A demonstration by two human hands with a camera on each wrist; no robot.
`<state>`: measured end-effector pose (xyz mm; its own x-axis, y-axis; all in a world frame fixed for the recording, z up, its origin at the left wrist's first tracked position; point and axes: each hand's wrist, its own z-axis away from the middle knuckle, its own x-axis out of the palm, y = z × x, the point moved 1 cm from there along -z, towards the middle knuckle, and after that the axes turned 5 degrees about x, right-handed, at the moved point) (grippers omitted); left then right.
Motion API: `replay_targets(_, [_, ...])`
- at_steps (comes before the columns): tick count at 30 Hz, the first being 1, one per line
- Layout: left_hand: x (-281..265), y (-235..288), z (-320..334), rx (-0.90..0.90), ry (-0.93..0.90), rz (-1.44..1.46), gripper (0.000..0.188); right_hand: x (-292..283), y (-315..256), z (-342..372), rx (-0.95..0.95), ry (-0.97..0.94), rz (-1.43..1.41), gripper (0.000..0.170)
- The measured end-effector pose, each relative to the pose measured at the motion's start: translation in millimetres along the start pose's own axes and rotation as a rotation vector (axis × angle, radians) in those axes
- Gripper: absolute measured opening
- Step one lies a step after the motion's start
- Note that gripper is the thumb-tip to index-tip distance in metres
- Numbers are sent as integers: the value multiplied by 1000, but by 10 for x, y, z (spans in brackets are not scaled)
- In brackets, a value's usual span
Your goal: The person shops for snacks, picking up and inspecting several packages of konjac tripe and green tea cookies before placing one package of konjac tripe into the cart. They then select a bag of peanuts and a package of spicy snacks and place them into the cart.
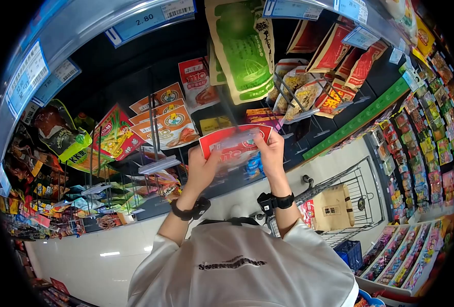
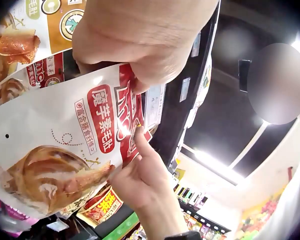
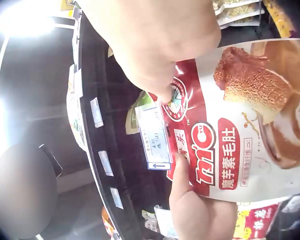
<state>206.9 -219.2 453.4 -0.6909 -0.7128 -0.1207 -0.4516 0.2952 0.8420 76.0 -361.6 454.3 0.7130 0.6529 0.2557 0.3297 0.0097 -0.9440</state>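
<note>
A red and white snack bag (image 1: pixel 235 145) is held up between both hands in front of the hanging rack. My left hand (image 1: pixel 202 168) pinches its left edge, and my right hand (image 1: pixel 272 153) pinches the upper right corner. The left wrist view shows the bag's white front (image 2: pixel 65 125) with the left hand (image 2: pixel 145 35) at its red top and the right hand (image 2: pixel 144 182) gripping the far corner. In the right wrist view a price tag (image 3: pixel 154 136) stands beside the red top strip of the bag (image 3: pixel 225 150), close to the right hand (image 3: pixel 165 40).
Orange and white bags (image 1: pixel 170 128) and a similar red bag (image 1: pixel 197 82) hang behind the hands. A large green bag (image 1: pixel 243 51) hangs above them. A shopping cart (image 1: pixel 362 192) with a brown bag (image 1: pixel 334 207) stands at the right, near tilted snack bins (image 1: pixel 403 256).
</note>
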Motion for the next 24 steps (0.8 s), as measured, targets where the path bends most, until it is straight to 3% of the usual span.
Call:
replay_targets(7, [1,8,-93,-88,26,37,20,55,10,-153,6,-35,2,16])
replay_targets(10, [-12,173,-150,-10,5,-50,21,56,18,-176,18,-38,-6,16])
replay_targets(12, [-11,232,-151,-59,-2,-37,22,69,8,-191,13,-37,9,16])
replay_targets(14, [-8,242,-154,-41,-8,-49,23,87,-68,-177,102,-26,-15,16])
replay_targets(16, [-5,228,-189,43,-13,-86,24,94,-62,-193,103,-22,-13,17])
replay_targets(19, [19,56,-158,-88,5,50,24,74,74,-256,17,-27,9,17])
replay_targets(24, [21,-40,-234,-107,45,-2,20,92,144,-331,-13,-29,35,19])
